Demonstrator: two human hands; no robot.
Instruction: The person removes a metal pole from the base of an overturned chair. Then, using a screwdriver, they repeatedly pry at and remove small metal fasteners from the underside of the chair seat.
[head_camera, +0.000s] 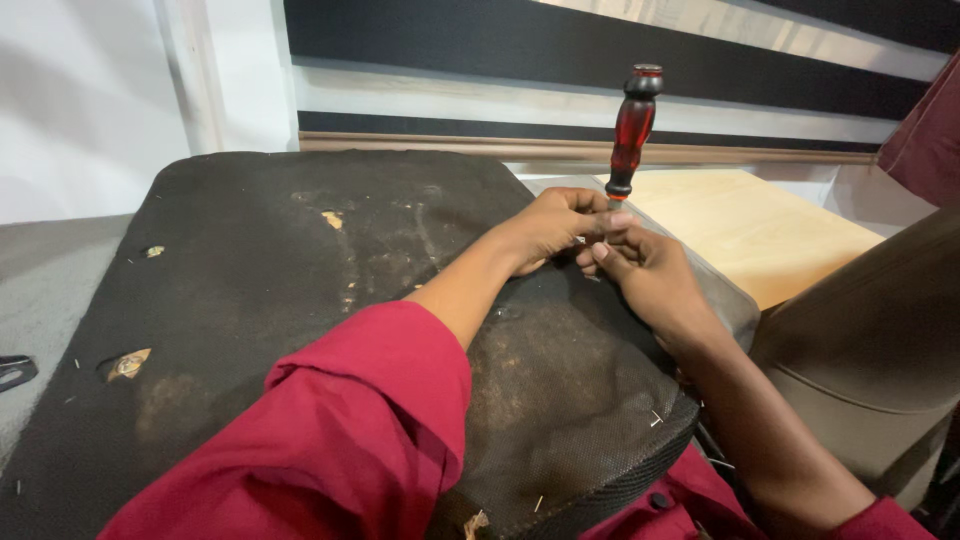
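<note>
A screwdriver with a dark red translucent handle (632, 128) stands nearly upright, its tip down at the far right edge of a worn black fabric-covered panel (260, 300). My left hand (548, 226) is curled around the shaft at that edge. My right hand (645, 268) pinches the shaft just below the handle, its fingers touching the left hand. The tip itself is hidden by my fingers. Both arms wear dark red sleeves.
The black panel has small tears showing yellow foam (128, 364) and loose staples (655, 418). A pale wooden board (750, 225) lies behind my hands. A brown upholstered piece (880, 330) stands at right. Grey floor (50, 290) lies at left, striped wall behind.
</note>
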